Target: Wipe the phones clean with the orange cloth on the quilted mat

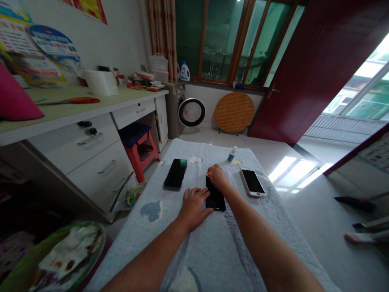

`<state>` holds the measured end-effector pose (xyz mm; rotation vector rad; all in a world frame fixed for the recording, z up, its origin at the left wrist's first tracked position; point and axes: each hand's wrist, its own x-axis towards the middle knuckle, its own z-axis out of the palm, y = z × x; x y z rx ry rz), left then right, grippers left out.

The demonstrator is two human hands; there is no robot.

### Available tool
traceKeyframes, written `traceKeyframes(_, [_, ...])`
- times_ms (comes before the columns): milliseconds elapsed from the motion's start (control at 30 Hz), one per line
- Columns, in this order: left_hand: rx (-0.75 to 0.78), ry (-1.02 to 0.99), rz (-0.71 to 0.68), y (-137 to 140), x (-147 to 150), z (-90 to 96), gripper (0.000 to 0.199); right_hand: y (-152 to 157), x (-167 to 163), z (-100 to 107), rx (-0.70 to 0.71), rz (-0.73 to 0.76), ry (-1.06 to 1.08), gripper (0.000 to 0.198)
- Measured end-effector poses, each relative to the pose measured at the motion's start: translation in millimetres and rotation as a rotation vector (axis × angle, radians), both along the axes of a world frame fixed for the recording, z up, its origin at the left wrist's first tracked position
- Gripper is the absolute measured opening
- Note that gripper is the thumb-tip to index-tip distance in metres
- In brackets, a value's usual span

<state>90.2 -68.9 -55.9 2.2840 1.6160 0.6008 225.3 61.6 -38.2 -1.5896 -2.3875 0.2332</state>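
A black smartphone (215, 199) lies flat on the light blue cloth, its dark screen up. My right hand (218, 178) is at its far end, fingers closed on a small orange cloth (208, 174) pressed to the screen; most of that cloth is hidden. My left hand (195, 207) lies flat with fingers spread, fingertips and thumb touching the phone's left edge and near corner. Left of the hands rests a second dark phone (175, 174). To the right is a white-framed phone (253, 182), and a small spray bottle (231, 154) stands beyond it.
The blue cloth cover (194, 259) drapes the surface under the phones. A white desk (103, 158) runs along the left, with a red stool (142, 154) beneath. At lower left is a green-rimmed bin (101, 243) holding used tissues. A washing machine (174, 109) stands open at the back.
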Motion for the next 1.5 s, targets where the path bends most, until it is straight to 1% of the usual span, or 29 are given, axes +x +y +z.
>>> traceKeyframes(100, [-0.001,-0.017,0.015,-0.6,0.5,2.7,0.059,-3.0,-0.6,2.4,-0.023,0.014,-0.018,0.025])
traceKeyframes(233, [-0.019,-0.043,0.033,-0.4,0.8,5.8,0.075,-24.4,5.6,11.2,-0.068,0.081,-0.031,0.022])
traceKeyframes(300, [-0.02,-0.048,0.032,0.6,0.6,4.4,0.076,-39.7,10.1,17.6,-0.095,0.135,-0.03,0.021])
traceKeyframes(400, [-0.023,-0.051,0.009,2.2,0.0,0.5,0.075,-62.4,18.3,26.3,-0.154,0.164,-0.036,0.02])
traceKeyframes(467, [-0.039,-0.057,-0.003,2.7,-0.5,-1.1,0.078,-74.3,24.6,29.9,-0.188,0.182,-0.012,0.018])
traceKeyframes(567, [-0.07,-0.071,-0.003,2.6,-1.0,-1.1,0.086,-85.4,32.9,31.6,-0.242,0.227,0.036,0.021])
traceKeyframes(633, [-0.074,-0.072,-0.009,2.6,-1.3,-0.8,0.087,-89.1,35.7,31.7,-0.26,0.236,0.056,0.023])
traceKeyframes(733, [-0.05,-0.058,-0.012,2.8,-1.7,-1.9,0.084,-91.8,33.7,31.8,-0.262,0.197,0.043,0.025])
traceKeyframes(833, [-0.02,-0.045,-0.014,3.4,-1.5,-4.5,0.08,-93.6,27.1,30.5,-0.26,0.203,0.014,0.019])
traceKeyframes(933, [-0.012,-0.038,-0.01,4.2,-0.8,-6.2,0.073,-96.0,20.9,26.3,-0.235,0.295,0.052,0.016])
traceKeyframes(1000, [-0.014,-0.039,-0.012,4.8,-0.8,-6.3,0.069,-97.7,18.8,23.5,-0.219,0.373,0.125,0.018])
traceKeyframes(1067, [-0.018,-0.04,-0.024,5.4,-1.6,-5.5,0.064,-99.0,19.3,22.5,-0.217,0.411,0.173,0.02])
traceKeyframes(1200, [-0.059,-0.029,-0.058,6.4,-4.8,-2.1,0.052,-99.1,31.4,27.5,-0.252,0.367,0.084,0.017])
traceKeyframes(1300, [-0.11,-0.012,-0.067,6.5,-7.0,1.7,0.051,-96.8,49.4,32.2,-0.288,0.347,0.034,0.018])
traceKeyframes(1400, [-0.126,-0.004,-0.083,6.5,-8.9,5.2,0.052,-94.1,64.5,33.2,-0.317,0.289,0.014,0.02])
traceKeyframes(1500, [-0.129,0.007,-0.115,7.6,-11.2,6.1,0.047,-93.1,65.4,30.2,-0.295,0.269,0.013,0.02])
